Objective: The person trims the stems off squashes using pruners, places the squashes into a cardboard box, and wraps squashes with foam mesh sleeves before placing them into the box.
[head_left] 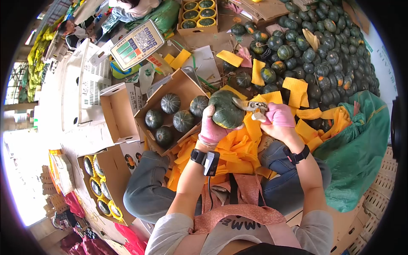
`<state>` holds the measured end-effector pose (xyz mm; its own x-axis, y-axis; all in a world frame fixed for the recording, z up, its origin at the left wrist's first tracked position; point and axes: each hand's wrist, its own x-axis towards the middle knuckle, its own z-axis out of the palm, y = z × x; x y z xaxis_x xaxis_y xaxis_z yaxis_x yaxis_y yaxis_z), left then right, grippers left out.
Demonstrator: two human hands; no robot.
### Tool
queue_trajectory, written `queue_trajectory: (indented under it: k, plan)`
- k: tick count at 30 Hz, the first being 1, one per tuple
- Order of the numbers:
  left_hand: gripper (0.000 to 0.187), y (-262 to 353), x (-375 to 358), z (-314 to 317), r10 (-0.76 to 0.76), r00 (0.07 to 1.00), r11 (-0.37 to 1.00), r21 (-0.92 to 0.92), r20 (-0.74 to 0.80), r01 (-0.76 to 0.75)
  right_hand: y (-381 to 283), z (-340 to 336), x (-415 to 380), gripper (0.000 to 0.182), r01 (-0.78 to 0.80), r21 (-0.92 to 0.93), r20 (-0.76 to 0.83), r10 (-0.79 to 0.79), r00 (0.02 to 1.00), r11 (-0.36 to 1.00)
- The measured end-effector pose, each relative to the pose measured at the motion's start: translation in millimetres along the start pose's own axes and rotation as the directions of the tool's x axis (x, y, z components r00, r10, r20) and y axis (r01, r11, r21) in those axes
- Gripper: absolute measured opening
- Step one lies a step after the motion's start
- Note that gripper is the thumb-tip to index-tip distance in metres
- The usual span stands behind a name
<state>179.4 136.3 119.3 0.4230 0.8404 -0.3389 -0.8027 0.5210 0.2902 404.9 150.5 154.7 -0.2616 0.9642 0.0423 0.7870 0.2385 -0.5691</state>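
A dark green pumpkin (228,111) rests in my left hand (211,127), whose fingers and palm, in a pink glove, cup its left side and underside. My right hand (278,117), also in pink, is closed around a pair of pruning shears (255,106). The tip of the shears meets the pumpkin's upper right side, where the stem end seems to be. Below both hands, yellow foam net sleeves (229,155) lie heaped between my legs. Just left of the pumpkin stands an open cardboard box (146,107) with several pumpkins (183,121) inside.
A big pile of pumpkins (310,55) covers the floor at upper right. A green sack (361,148) of yellow sleeves lies on the right. At upper left is a digital scale (137,44). Boxes with netted pumpkins (100,185) stand lower left and at the top.
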Motion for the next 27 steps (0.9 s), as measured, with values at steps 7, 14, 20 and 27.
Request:
queue_trajectory:
  k: [7,14,20,27]
  plan:
    - [0.071,33,23,-36,0.356,0.934,0.89,0.317,-0.031,-0.328,70,42,54,0.03,-0.642,0.114,0.307,0.588,0.749,0.758]
    - [0.091,102,83,-102,0.821,0.569,-0.234,0.883,-0.044,0.407,78,60,72,0.04,-0.41,-0.393,-0.004,0.445,0.896,0.823]
    - [0.093,110,83,-141,0.821,0.57,-0.182,0.928,-0.038,0.324,113,71,97,0.048,-0.573,-0.419,0.162,0.679,0.716,0.704]
    - [0.063,113,74,-144,0.69,0.721,-0.472,0.795,0.065,0.381,163,44,88,0.059,-0.805,0.114,0.034,0.808,0.589,0.582]
